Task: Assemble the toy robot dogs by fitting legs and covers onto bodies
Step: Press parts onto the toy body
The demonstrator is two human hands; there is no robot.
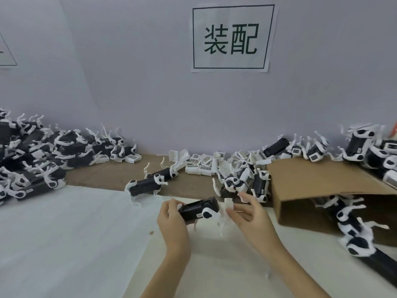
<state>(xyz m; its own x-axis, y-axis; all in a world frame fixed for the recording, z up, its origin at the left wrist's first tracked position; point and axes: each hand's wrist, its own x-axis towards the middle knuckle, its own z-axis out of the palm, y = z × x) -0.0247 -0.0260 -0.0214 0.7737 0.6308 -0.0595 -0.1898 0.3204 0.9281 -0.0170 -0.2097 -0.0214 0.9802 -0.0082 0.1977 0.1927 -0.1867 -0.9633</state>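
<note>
Dog body [198, 209] gripped by left hand [171, 218]; right hand [247, 214] pinching white cover [228, 202].

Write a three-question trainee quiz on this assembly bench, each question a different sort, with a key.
1. True or false: the left hand is gripping the black toy dog body.
2. Multiple choice: the small white cover piece is at (A) the fingertips of the right hand, (B) the loose white covers heap by the wall, (C) the cardboard box.
3. Fill in: the two dogs standing alone behind the hands rest on a sheet of brown ____.

Key: 1 true; 2 A; 3 cardboard.
</note>
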